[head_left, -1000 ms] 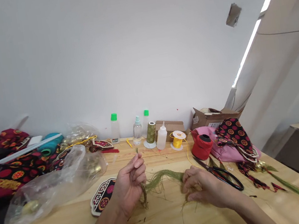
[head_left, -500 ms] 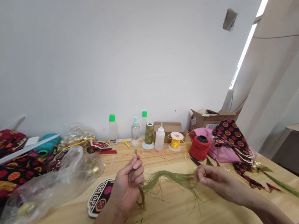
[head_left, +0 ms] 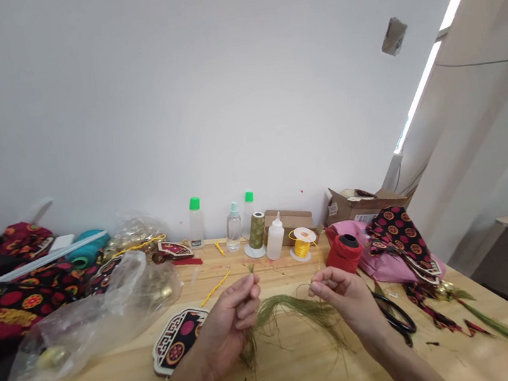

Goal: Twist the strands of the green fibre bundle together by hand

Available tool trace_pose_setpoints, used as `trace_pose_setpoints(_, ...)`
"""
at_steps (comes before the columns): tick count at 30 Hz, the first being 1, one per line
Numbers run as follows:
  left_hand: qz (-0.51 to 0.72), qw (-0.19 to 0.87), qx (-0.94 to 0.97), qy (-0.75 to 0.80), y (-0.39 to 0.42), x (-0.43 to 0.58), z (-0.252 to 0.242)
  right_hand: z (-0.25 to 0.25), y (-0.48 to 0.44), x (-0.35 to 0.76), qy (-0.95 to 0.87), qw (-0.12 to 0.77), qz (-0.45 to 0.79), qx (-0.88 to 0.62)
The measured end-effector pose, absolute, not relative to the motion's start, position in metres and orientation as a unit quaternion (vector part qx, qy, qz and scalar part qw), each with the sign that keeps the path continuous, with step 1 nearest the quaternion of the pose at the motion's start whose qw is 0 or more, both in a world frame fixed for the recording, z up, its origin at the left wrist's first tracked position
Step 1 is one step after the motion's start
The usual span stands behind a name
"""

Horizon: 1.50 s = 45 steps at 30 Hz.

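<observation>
My left hand (head_left: 235, 320) is closed around a bundle of olive-green threads (head_left: 287, 303), with a short tuft poking up above the thumb and fingertips. Loose thread ends arch out to the right and droop over the table; more hang below the palm. My right hand (head_left: 349, 297) pinches what looks like a thin strand from this bundle, its fingertips just above the spread threads. Left of my left wrist lies a patterned black fabric piece with a pale border (head_left: 181, 341). Black-handled scissors (head_left: 399, 315) lie partly behind my right wrist.
Along the wall stand a green thread spool (head_left: 257, 231), a white squeeze bottle (head_left: 275, 238), a yellow cord spool (head_left: 301, 246) and a red thread cone (head_left: 344, 254). Plastic bags (head_left: 105, 314) and patterned cloth (head_left: 13, 303) lie left. A finished-looking green tassel (head_left: 501, 325) lies right.
My right hand has moved left and up from the threads' far end to a pinch above them. The scissor handles and a piece of yellow cord now show. The view has shifted slightly.
</observation>
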State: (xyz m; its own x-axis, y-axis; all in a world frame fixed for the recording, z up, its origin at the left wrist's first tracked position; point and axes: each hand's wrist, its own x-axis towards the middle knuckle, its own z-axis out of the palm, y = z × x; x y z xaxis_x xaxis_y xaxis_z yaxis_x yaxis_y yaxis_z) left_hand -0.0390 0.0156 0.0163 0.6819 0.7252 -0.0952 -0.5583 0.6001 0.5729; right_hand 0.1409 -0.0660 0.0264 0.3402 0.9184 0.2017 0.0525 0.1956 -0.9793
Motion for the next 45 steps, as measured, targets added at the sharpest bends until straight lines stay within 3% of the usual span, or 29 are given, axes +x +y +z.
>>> trace_pose_setpoints(7, 0.275, 0.872, 0.340, 0.218, 0.006, -0.034, 0.015, 0.004, -0.054, 0.116, -0.442, 0.661, 0.316, -0.517)
trace_pose_setpoints(14, 0.306, 0.856, 0.346, 0.233, 0.010, -0.031, 0.013, 0.001, -0.056, 0.104, -0.458, 0.642, 0.311, -0.531)
trace_pose_setpoints(27, 0.343, 0.819, 0.385, 0.252, 0.013, -0.030, 0.009, 0.001, -0.056, 0.107, -0.368, 0.678, 0.427, -0.471)
trace_pose_setpoints(45, 0.331, 0.854, 0.330, 0.229, 0.014, -0.038, 0.017, -0.011, -0.053, 0.119, -0.276, 0.684, 0.445, -0.508)
